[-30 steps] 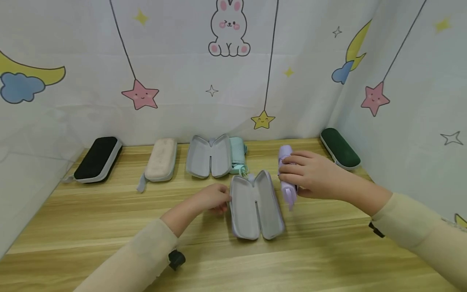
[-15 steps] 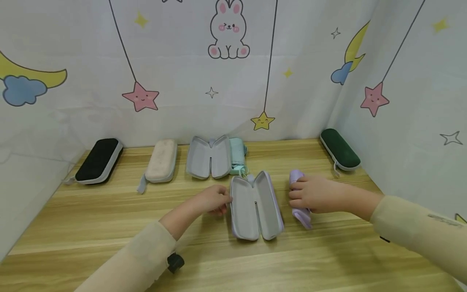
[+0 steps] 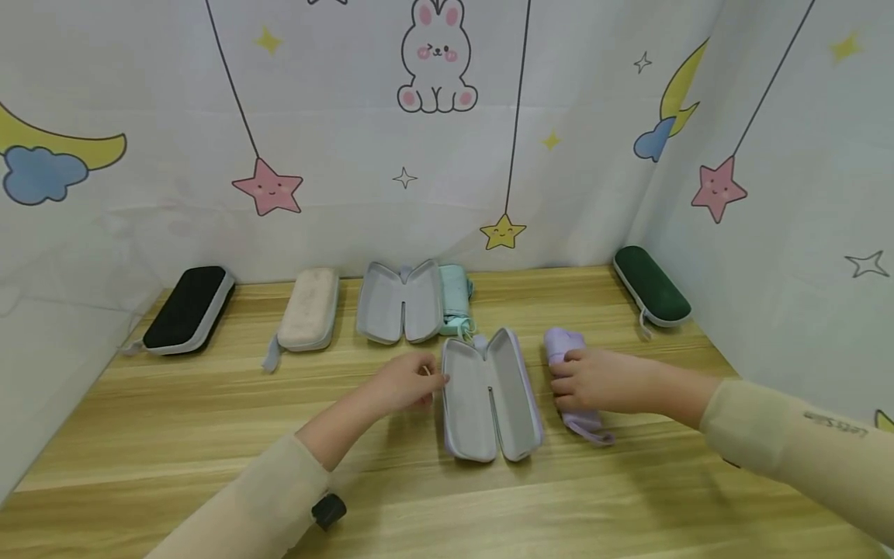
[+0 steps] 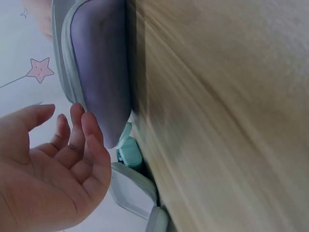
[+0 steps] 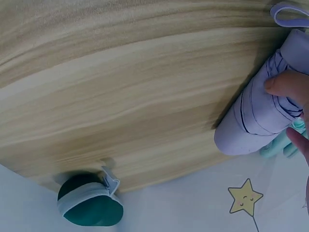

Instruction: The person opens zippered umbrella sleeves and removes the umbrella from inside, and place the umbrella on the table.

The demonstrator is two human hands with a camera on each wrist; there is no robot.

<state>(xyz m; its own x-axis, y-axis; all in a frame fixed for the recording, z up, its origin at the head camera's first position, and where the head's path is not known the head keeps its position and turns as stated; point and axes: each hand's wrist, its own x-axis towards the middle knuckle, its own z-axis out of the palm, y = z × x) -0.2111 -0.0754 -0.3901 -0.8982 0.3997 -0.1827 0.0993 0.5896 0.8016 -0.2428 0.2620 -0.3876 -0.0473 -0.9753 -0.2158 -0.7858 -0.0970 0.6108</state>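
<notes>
A lilac folded umbrella (image 3: 563,343) with a wrist loop lies on the table right of centre. My right hand (image 3: 604,380) grips it from above, the thumb across its wrapped cloth in the right wrist view. Beside it an unzipped lilac case (image 3: 469,404) is spread open, its pale grey lining facing up and nothing inside. My left hand (image 3: 401,382) is at the case's left edge, fingers loosely bent and fingertips at the rim; the left wrist view shows the thumb apart and nothing held. Whether the fingertips press the rim, I cannot tell.
Behind stand another opened grey-lined case (image 3: 380,303) and a mint folded umbrella (image 3: 455,291). A beige case (image 3: 309,309) and a black case (image 3: 188,309) lie left. A dark green case (image 3: 651,285) lies at the back right. White printed curtains border the wooden table.
My right hand has brought the lilac umbrella nearer and slightly right, then a little left, its loop end swinging rightward. My left hand and the lilac case have hardly moved.
</notes>
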